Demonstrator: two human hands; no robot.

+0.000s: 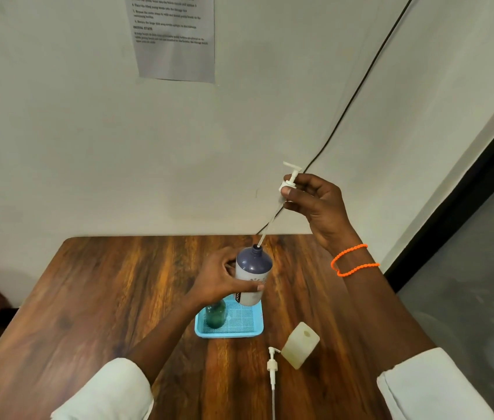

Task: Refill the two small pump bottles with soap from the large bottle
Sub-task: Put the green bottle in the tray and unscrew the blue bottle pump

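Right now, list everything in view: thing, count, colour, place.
Pump bottle: 1, dark blue top, white label, held above the tray.
Green bottle: 1, green, standing in the tray.
Tray: 1, light blue, table centre.
Pump heads: 2, white; one lifted, tube tip at the bottle mouth; one lying on the table.
Large bottle: 1, pale cream, lying beside the tray.
Table: 1, brown wood.
Paper sheet: 1, grey, on the wall.
Cable: 1, black, along the wall.
Left hand: grips the pump bottle.
Right hand: holds the lifted pump head; orange bands on the wrist.
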